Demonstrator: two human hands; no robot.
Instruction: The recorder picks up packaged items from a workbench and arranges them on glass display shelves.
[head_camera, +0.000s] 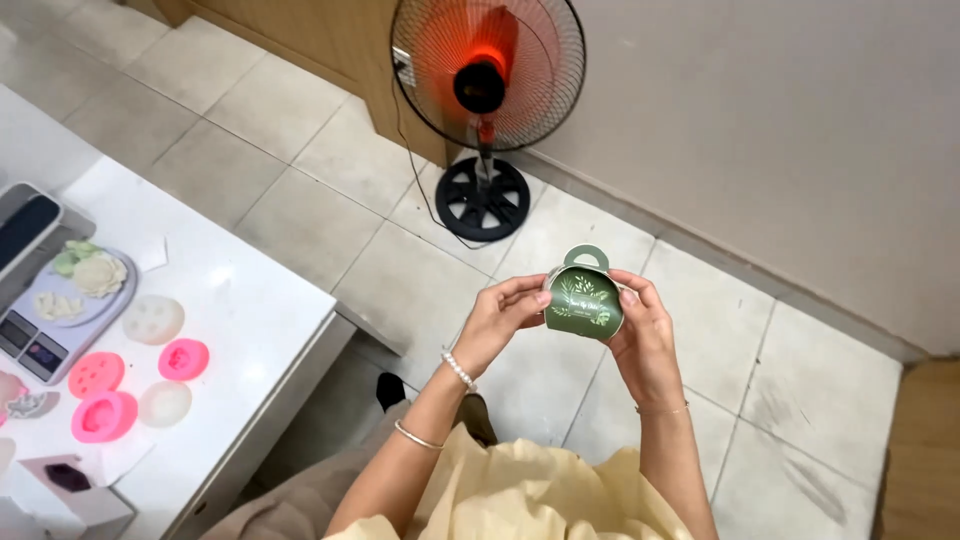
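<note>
A white counter (250, 300) fills the left side, above a floor of pale square tiles (320, 220) that runs to a plain grey wall (780, 120) and a wooden panel (330, 40) at the top. A standing fan (487, 70) with red blades and a round black base sits on the tiles near the wall, its cord trailing to the left.

On the counter lie a digital kitchen scale (50, 320) carrying pale flower-shaped castings (90, 272), three pink silicone moulds (130, 380), two whitish round moulds (153, 320) and a small open white box (70, 490) at the lower edge.

Over the floor, well clear of the counter, both hands hold a small green gift box (585, 300) with a leaf pattern and an arched handle. The left hand (495, 320) has its fingers (525, 293) gripping the box's left side; the right hand (645, 340) has its fingers pinching the right side. Nothing stands between the hands and the camera. A yellow garment (530, 500) shows below.
</note>
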